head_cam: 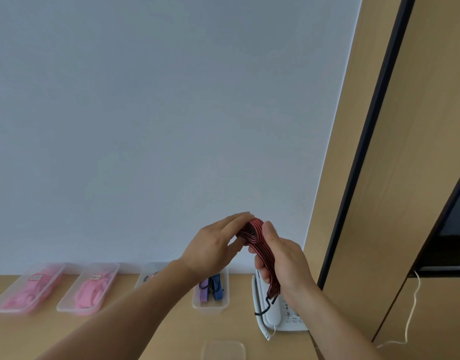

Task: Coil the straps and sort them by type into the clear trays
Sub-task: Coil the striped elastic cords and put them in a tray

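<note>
Red-black striped strap point(260, 242) is up in the air above the counter point(156, 331), in front of the white wall, held by both hands. L hand point(213, 246): grip narrow, fingers flat over the strap's folded top, thumb under it, pinching. R hand point(284, 261): grip wrapped round the strap's lower run, thumb up against the fold. Strap tail hangs below R hand, its black hook point(269, 305) dangling in front of a white phone point(283, 320). Clear trays sit along the wall: far-left tray point(5, 305) and second tray point(67, 306) w/ pink straps point(91, 292), third tray point(145, 268) mostly behind L forearm, fourth tray point(210, 307) w/ purple strap point(204, 291) and blue strap point(217, 289) touching side by side. Small clear container point(223, 349) at the near edge.
</note>
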Demonstrator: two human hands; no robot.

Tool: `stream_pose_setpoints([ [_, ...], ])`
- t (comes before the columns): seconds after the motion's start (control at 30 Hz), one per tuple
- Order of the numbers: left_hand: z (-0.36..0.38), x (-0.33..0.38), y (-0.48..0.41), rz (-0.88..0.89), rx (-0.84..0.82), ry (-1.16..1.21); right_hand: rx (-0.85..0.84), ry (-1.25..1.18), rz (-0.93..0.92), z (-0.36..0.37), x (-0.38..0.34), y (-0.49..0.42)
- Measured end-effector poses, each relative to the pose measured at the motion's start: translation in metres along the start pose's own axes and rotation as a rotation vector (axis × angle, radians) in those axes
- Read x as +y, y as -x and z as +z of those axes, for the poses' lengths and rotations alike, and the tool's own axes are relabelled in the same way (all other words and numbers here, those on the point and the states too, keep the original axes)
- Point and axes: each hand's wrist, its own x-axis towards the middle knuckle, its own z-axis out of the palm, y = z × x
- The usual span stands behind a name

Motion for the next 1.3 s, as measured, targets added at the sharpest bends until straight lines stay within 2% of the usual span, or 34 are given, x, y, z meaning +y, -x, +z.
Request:
stream_pose_setpoints([
  [0.1, 0.001, -0.002, -0.001, 0.089, 0.007, -0.065, -0.003, -0.018, 0.005, 0.0, 0.002, 0.001],
  [0.17, 0.001, -0.001, -0.002, 0.027, -0.044, 0.009, 0.007, -0.007, 0.005, -0.001, 0.002, 0.002],
  [0.2, 0.0, 0.001, -0.002, -0.079, -0.079, 0.135, 0.016, 0.006, -0.003, -0.002, 0.002, 0.002],
  [0.27, -0.003, 0.007, -0.005, -0.4, -0.144, 0.53, 0.027, 0.035, -0.033, -0.004, 0.001, 0.001],
  [0.33, -0.004, 0.012, -0.012, -0.7, -0.114, 0.912, 0.023, 0.06, -0.056, -0.006, 0.001, 0.001],
  [0.37, -0.005, 0.013, -0.016, -0.792, -0.082, 1.013, 0.014, 0.072, -0.066, -0.006, 0.001, 0.001],
  [0.43, -0.007, 0.014, -0.024, -0.851, -0.037, 1.062, -0.018, 0.094, -0.092, -0.006, 0.001, 0.002],
  [0.57, -0.009, 0.022, -0.035, -0.827, -0.007, 1.037, -0.07, 0.172, -0.17, -0.003, 0.004, 0.005],
  [0.7, -0.008, 0.03, -0.039, -1.008, -0.011, 1.205, -0.06, 0.154, -0.23, -0.002, 0.007, 0.006],
  [0.87, -0.015, 0.031, -0.036, -0.938, -0.126, 1.409, -0.09, 0.05, -0.233, -0.007, 0.006, 0.005],
  [1.03, -0.018, 0.022, -0.032, -0.836, -0.178, 1.352, -0.081, 0.036, -0.21, -0.007, 0.008, 0.003],
  [1.13, -0.021, 0.017, -0.031, -0.77, -0.142, 1.211, -0.015, 0.101, -0.118, -0.007, 0.01, 0.0],
  [1.3, -0.016, 0.012, -0.021, -0.576, -0.19, 0.785, -0.023, 0.045, 0.063, -0.009, 0.01, -0.005],
])
